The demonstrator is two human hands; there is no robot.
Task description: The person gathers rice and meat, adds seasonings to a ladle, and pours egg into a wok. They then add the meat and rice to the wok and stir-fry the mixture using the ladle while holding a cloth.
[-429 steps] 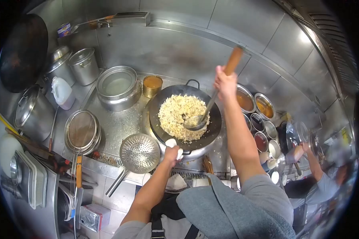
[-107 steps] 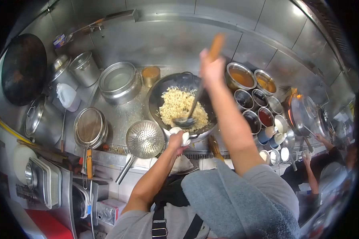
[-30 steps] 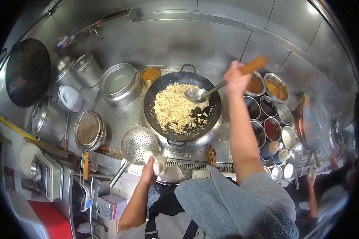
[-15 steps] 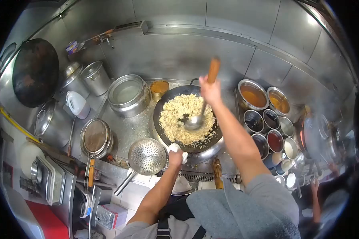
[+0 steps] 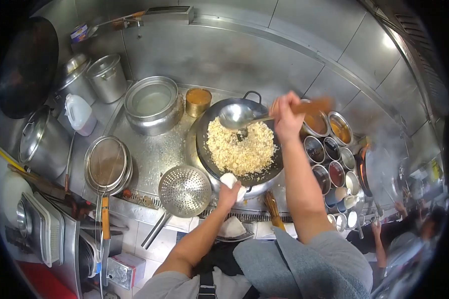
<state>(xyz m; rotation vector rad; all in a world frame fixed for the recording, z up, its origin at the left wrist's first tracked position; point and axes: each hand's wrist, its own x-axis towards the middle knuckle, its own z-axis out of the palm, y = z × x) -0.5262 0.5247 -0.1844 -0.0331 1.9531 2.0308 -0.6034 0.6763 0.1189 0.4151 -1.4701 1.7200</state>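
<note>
Fried rice (image 5: pixel 242 149) lies in a black wok (image 5: pixel 204 137) on the stove. My right hand (image 5: pixel 288 115) is closed round the wooden-handled ladle (image 5: pixel 236 116), whose bowl hangs over the wok's back left part, above the rice. At the wok's front edge, my left hand (image 5: pixel 228 193) grips a folded white cloth (image 5: pixel 233 183); the near wok handle is mostly hidden by it. A perforated strainer (image 5: pixel 184 192) rests just left of my left hand.
A large metal pot (image 5: pixel 152 105) and an orange-filled tin (image 5: pixel 198 97) stand behind left. Round sieves (image 5: pixel 107 164) lie further left. Sauce containers (image 5: pixel 336 174) crowd the right side. A bamboo brush (image 5: pixel 273 209) is at the front. Another person (image 5: pixel 404 249) works at far right.
The ladle has risen out of the rice and swung to the back left, its handle now tilted right. My left hand has returned to the wok's edge with the cloth since a second ago.
</note>
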